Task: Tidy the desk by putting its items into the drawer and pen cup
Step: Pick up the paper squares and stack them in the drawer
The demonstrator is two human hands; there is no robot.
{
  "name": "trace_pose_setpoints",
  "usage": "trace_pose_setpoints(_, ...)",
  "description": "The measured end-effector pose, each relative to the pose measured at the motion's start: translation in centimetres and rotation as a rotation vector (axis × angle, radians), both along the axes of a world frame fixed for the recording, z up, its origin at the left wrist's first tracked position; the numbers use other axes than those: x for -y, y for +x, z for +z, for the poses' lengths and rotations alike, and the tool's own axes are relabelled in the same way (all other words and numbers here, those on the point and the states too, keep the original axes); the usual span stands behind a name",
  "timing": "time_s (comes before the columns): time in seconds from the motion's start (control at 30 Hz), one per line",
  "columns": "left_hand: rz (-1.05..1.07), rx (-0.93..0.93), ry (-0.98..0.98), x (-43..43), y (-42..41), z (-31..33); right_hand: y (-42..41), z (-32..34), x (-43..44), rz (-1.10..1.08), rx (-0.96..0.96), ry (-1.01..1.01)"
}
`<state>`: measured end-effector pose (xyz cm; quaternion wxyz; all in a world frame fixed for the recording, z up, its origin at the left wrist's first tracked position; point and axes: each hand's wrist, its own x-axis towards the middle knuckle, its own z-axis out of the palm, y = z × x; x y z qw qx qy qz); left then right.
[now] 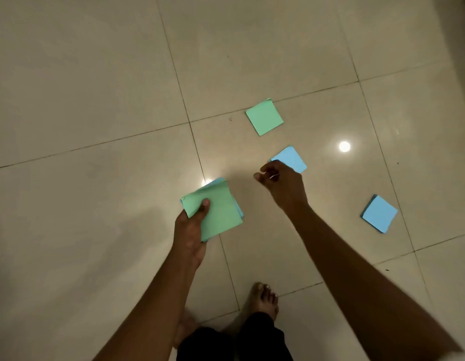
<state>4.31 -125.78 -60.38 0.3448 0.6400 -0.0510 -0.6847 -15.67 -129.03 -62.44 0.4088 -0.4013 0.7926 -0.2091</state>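
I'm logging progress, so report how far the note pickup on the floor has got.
Done: the left hand grips a stack, green on top, blue beneath. In hand: the right hand, fingers curled, is at the near blue pad; a grip isn't clear. Left: the green pad and far blue pad lie on the floor. Nowhere to stow them is in view.

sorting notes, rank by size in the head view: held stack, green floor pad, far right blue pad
1. held stack, but it is nearest the camera.
2. green floor pad and far right blue pad look alike.
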Motion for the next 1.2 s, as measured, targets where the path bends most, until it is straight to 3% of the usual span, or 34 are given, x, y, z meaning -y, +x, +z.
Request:
trace_pose_setpoints(0.17, -0.039, 0.037, -0.027, 0.5, -1.8, -5.5, -7.5, -10.7, 2.2, 0.116, -0.407, 0.318)
trace_pose_setpoints(0.37, -0.069, 0.050, -0.005, 0.7, -3.2, -11.7, -9.0, -17.2, 4.4, 0.145, -0.547, 0.382)
trace_pose_setpoints(0.57, -0.086, 0.045, 0.001, 0.7, -4.1, -12.6, -11.6, -17.1, 4.2, 0.123, -0.690, 0.455)
trace_pose_setpoints(0.67, -0.087, 0.036, 0.017, 0.7, -4.4, -11.5, -11.6, -16.2, 2.7, -0.045, -0.519, 0.355)
trace_pose_setpoints(0.83, -0.085, 0.036, 0.035, 0.7, -4.3, -8.9, -9.7, -9.0, -0.7, -0.466, 0.137, 0.015)
trace_pose_setpoints(0.97, -0.115, 0.028, 0.051, 0.8, -5.2, -6.4, -6.0, -1.9, -3.6, -0.359, 0.525, 0.042)
trace_pose_setpoints(1.1, -0.142, -0.074, 0.071, 0.6, -6.3, -4.0, -2.4, -0.4, -4.5, -0.254, 0.507, 0.143)
trace_pose_setpoints(1.2, -0.170, -0.079, 0.069, 0.7, -6.9, -2.6, -0.9, -0.2, -4.2, -0.135, 0.294, 0.135)
